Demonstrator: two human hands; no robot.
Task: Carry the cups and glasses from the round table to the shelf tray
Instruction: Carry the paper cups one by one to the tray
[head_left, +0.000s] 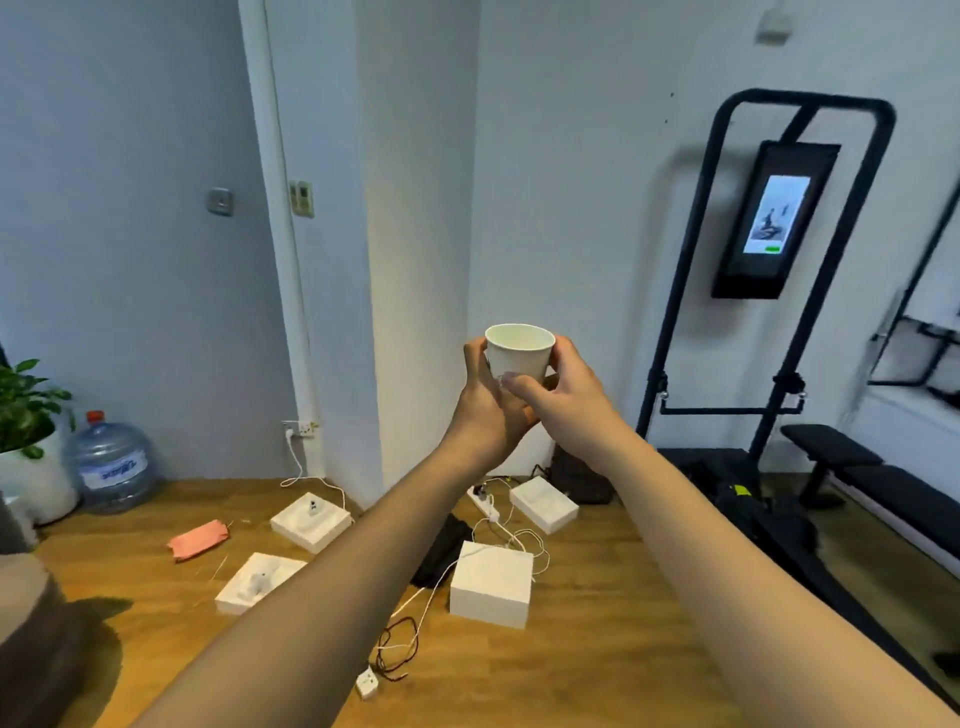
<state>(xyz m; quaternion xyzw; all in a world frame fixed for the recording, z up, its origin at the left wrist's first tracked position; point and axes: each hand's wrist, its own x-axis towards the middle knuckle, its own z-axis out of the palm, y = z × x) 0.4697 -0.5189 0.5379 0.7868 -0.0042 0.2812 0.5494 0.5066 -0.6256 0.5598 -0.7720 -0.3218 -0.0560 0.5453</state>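
Observation:
A white paper cup (519, 349) is held upright at chest height in the middle of the view, its open mouth facing up. My left hand (485, 410) wraps it from the left and below. My right hand (558, 395) clasps it from the right, fingers across its front. Both arms are stretched forward. Neither the round table nor the shelf tray is in view.
White boxes (491, 584) and tangled cables (397, 647) litter the wooden floor below my arms. A water jug (111, 460) and a potted plant (23, 410) stand at the left wall. A black exercise rack with a screen (774, 218) and a bench (857, 467) fill the right.

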